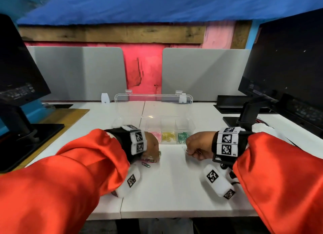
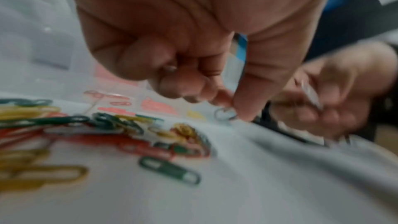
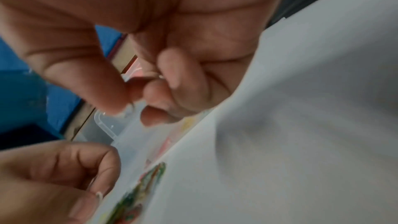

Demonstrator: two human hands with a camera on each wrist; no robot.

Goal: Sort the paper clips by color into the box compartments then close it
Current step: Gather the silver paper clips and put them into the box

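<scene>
Three filled compartments showed in the box (image 1: 190, 127): pink, yellow, green. The left wrist view alone showed the left hand (image 2: 193, 48) with its grip pinching a silver clip (image 2: 224, 114). The right hand (image 1: 199, 146) had curled fingers; its hold was unclear.

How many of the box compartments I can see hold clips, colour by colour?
Pink clips: 1 compartment
Yellow clips: 1 compartment
Green clips: 1 compartment
Total: 3 filled compartments showing in the box. The left hand hides the box's left end.
</scene>
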